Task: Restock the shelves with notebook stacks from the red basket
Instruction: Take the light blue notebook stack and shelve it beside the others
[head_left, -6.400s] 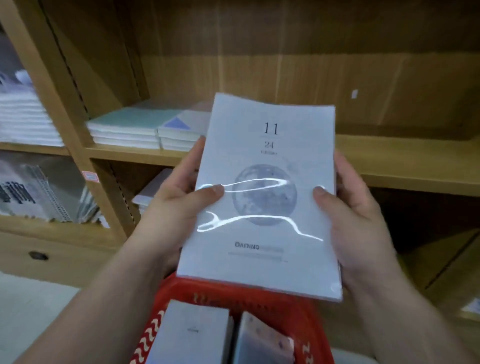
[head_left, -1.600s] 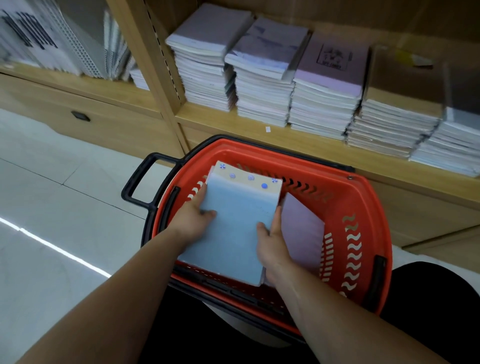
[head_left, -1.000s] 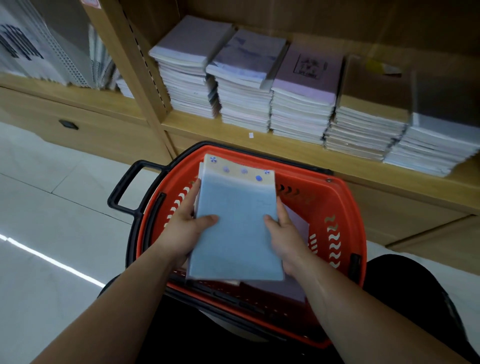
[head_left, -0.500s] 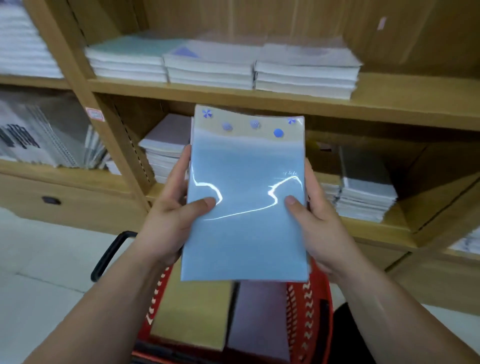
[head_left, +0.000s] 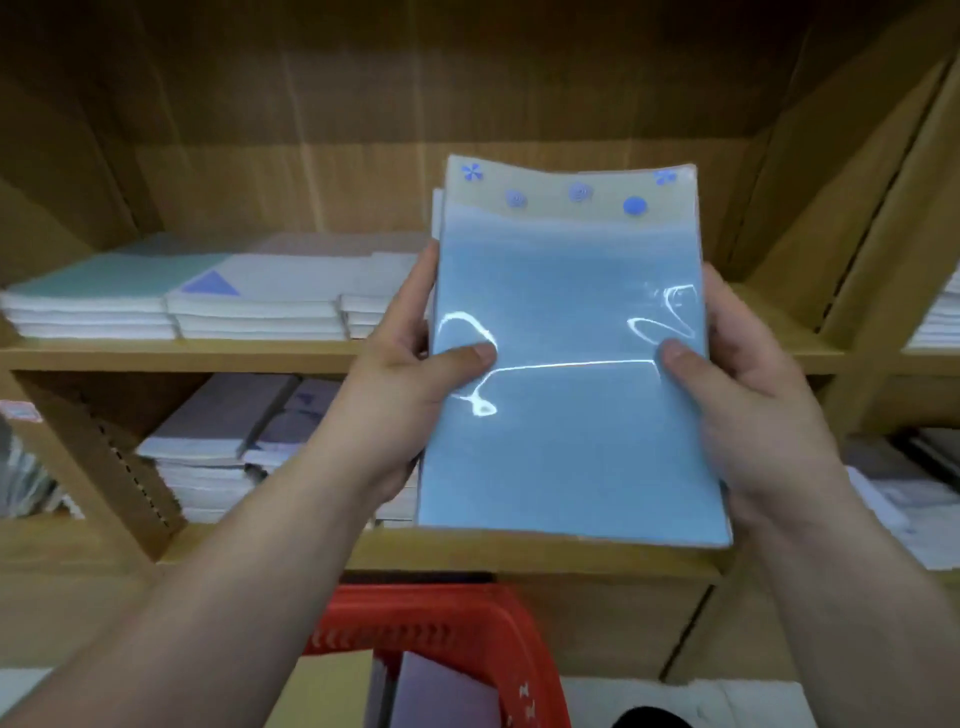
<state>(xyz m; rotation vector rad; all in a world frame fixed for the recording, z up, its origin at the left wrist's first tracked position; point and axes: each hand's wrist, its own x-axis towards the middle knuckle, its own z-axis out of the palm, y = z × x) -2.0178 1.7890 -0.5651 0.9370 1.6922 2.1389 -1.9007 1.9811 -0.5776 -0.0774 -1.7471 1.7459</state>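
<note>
Left hand (head_left: 410, 374) and right hand (head_left: 737, 395) both grip the stack (head_left: 566, 415), so you are mid-carry; next, probably slide it flat onto the shelf (head_left: 208, 357) at 12 o'clock.

Upper shelf (head_left: 156, 356) — notebook stacks (head_left: 208, 301) filling its left, bare board at right, lower shelf stacks (head_left: 218, 441) packed close

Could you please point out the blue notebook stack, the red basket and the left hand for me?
blue notebook stack (head_left: 566, 374), head view, middle of its glossy front cover.
red basket (head_left: 426, 613), head view, on its rim.
left hand (head_left: 402, 382), head view, base of the thumb.
</note>
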